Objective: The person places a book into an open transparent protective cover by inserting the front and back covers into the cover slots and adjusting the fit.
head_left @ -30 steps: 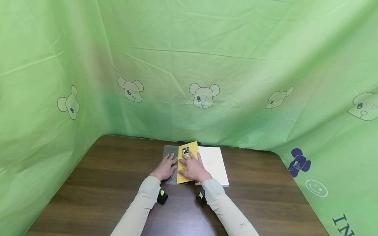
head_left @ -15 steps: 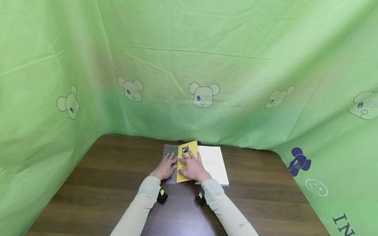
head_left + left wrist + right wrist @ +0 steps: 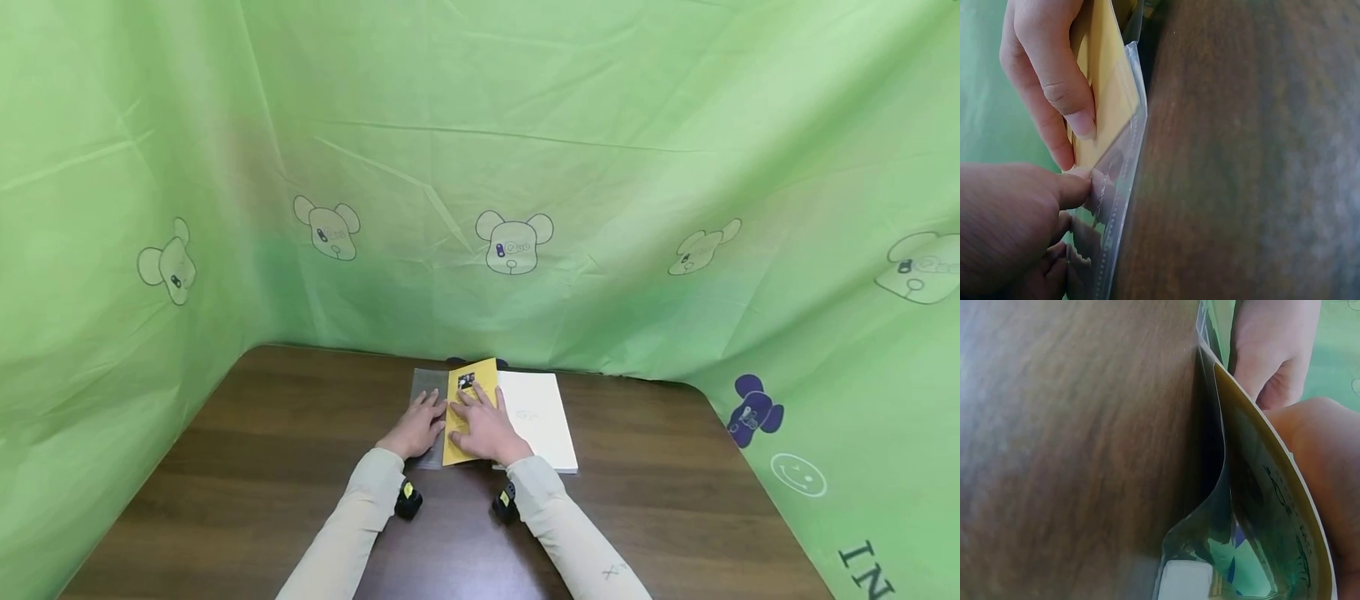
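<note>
A book lies open near the far side of the table, its white page (image 3: 546, 433) on the right. Its yellow cover flap (image 3: 480, 372) slants across a clear plastic cover (image 3: 429, 380). My right hand (image 3: 491, 429) rests on the flap with fingers spread. On the plastic just left of the flap lies my left hand (image 3: 410, 430), its thumb touching near the flap's edge in the left wrist view. In that view the flap's corner (image 3: 1107, 119) sits against the clear sleeve (image 3: 1119, 187). The right wrist view shows the yellow cover (image 3: 1266, 481) bowed up from the table.
The brown wooden table (image 3: 285, 467) extends around the book on all sides. A green printed curtain (image 3: 420, 300) hangs behind and beside it, close to the book's far edge. Dark wrist cameras (image 3: 408, 501) sit on both wrists.
Both hands and the yellow flap hold nearly the same place. The whole head view has shifted slightly to the left.
</note>
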Available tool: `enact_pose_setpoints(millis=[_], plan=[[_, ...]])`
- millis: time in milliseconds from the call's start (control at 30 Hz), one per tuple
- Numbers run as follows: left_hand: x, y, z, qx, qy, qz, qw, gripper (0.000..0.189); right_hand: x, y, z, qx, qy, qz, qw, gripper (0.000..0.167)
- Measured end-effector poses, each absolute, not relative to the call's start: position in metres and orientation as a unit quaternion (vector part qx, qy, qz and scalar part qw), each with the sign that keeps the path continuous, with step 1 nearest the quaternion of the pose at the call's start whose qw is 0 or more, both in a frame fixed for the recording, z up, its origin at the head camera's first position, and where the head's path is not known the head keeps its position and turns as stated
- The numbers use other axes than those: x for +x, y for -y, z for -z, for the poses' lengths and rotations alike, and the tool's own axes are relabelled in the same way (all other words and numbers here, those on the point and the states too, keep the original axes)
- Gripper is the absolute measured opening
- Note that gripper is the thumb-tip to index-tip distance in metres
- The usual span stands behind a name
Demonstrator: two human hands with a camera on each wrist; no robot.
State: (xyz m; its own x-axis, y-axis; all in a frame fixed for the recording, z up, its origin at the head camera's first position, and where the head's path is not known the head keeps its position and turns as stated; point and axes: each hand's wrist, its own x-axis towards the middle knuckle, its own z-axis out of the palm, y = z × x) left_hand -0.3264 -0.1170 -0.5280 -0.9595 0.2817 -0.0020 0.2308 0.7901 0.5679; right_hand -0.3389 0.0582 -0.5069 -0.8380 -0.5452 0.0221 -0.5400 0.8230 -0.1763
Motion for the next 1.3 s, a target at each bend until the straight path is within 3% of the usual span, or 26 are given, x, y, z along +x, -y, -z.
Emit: enact_pose_setpoints(millis=[667, 1300], plan=[[-0.3287, 0.1213, 0.5300, 0.140, -0.936, -0.322, 0.043, 0.045, -0.3402, -0.0537, 0.5075, -0.273, -0.956, 0.108, 0.021, 0.070], [-0.3270, 0.1237, 0.5285, 0.141, -0.928, -0.341, 0.054, 0.045, -0.3370, -0.0520, 0.5072, -0.267, -0.959, 0.094, 0.028, 0.067]])
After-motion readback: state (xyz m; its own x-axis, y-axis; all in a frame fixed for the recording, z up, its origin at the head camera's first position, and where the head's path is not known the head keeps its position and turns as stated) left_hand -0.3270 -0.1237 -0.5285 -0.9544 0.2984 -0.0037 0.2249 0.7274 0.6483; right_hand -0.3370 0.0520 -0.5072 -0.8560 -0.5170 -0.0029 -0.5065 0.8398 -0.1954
